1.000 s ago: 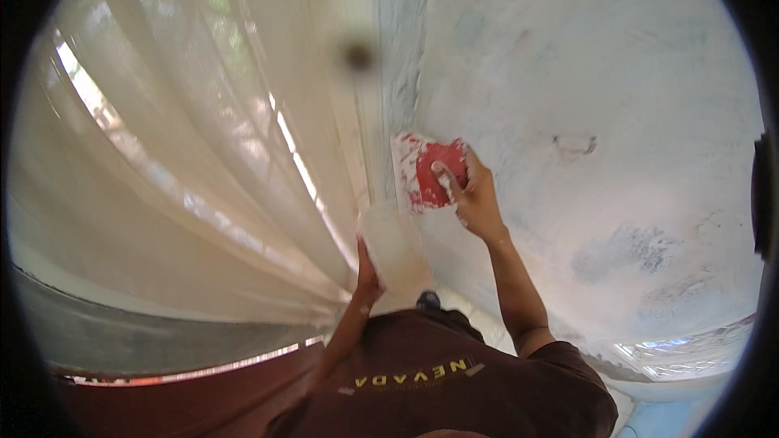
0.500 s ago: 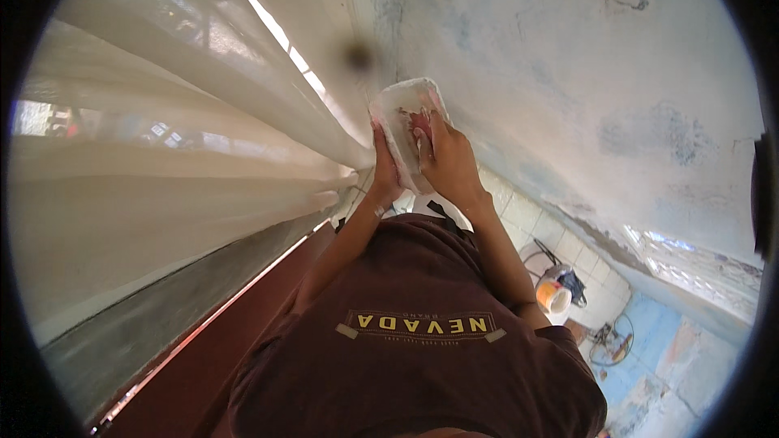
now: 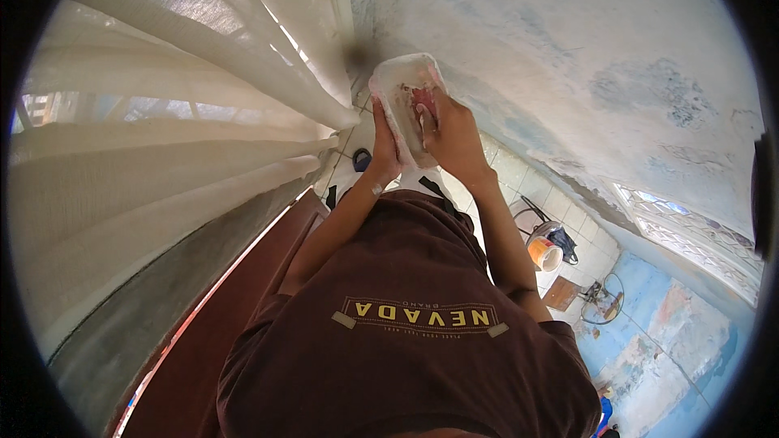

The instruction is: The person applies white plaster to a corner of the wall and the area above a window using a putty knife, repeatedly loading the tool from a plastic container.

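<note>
While bracing the white tray (image 3: 405,79) along its left side with the left hand (image 3: 387,146) — probably to steady it against pressure — held the red scraper (image 3: 423,100) inside it with the right hand (image 3: 456,136). Pinched the scraper with a thumb on its face, likely for control; could not tell the placing of the hidden fingers. Held the tray between curtain (image 3: 203,136) and wall (image 3: 527,49), perhaps to catch drips. Saw an orange-and-white bucket (image 3: 542,253) on the tiled floor (image 3: 599,256), well apart from both hands.
</note>
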`<state>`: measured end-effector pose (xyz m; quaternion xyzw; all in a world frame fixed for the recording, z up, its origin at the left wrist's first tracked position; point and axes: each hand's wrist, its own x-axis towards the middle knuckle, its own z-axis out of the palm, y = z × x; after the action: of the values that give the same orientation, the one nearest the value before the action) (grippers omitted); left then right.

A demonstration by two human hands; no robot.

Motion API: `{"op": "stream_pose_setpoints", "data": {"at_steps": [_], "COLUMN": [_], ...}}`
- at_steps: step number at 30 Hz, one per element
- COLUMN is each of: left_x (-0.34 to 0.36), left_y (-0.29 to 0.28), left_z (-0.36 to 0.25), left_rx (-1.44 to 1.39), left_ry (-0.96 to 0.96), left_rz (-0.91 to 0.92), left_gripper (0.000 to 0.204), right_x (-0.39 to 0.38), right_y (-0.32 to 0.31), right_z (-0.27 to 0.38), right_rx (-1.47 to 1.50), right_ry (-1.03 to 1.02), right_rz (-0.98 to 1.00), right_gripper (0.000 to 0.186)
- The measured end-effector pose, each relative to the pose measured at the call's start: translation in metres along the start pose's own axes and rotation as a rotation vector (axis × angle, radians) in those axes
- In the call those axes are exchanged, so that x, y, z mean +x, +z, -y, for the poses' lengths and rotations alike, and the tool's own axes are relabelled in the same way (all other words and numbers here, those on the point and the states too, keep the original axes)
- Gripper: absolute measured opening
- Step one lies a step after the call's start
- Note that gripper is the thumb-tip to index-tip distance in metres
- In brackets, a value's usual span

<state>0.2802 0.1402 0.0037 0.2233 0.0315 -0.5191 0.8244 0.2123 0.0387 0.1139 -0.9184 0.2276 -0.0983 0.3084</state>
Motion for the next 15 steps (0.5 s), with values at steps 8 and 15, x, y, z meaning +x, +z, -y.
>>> {"op": "stream_pose_setpoints", "data": {"at_steps": [8, 15], "left_x": [0.002, 0.002], "left_y": [0.010, 0.003], "left_z": [0.003, 0.003], "left_rx": [0.005, -0.090], "left_ry": [-0.005, -0.047], "left_rz": [0.072, -0.026], "left_gripper": [0.088, 0.084], "right_x": [0.003, 0.005], "right_y": [-0.012, -0.034], "right_z": [-0.003, 0.015], "right_rx": [0.160, 0.236], "right_ry": [-0.103, -0.061], "right_rz": [-0.108, -0.205], "right_gripper": [0.014, 0.013]}}
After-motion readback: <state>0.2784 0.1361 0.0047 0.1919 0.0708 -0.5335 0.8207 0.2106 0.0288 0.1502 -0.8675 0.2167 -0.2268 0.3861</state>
